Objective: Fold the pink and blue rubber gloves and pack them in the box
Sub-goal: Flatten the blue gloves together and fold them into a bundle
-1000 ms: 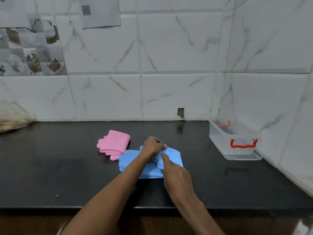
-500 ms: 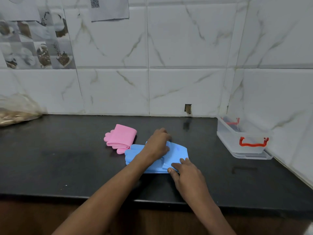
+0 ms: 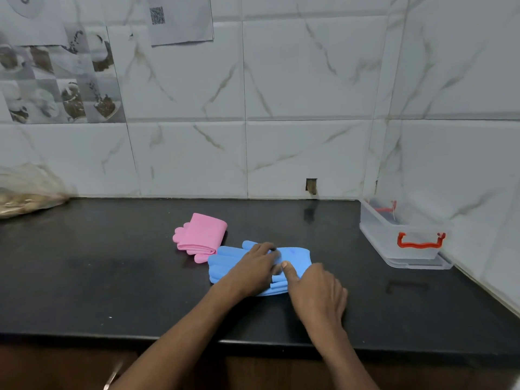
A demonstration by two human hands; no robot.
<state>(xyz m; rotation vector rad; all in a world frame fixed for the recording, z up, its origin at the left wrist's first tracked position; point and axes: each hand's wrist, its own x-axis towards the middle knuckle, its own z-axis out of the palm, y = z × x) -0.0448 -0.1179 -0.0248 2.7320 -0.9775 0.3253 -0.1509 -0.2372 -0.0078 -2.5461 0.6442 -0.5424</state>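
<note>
The blue rubber gloves lie partly folded in the middle of the black counter. My left hand presses flat on their middle. My right hand grips their near right edge, thumb on top. The pink gloves sit folded just left and behind, fingers pointing left, touching the blue pair's finger end. The clear plastic box with red handles stands open at the right, against the side wall.
A tiled wall runs along the back and right of the counter. A plastic bag with something brown inside lies at the far left. The counter's front edge is right under my forearms.
My right hand has slid from the top of the blue gloves to their near right edge and taken hold of it. My left hand has stayed pressing on them.
</note>
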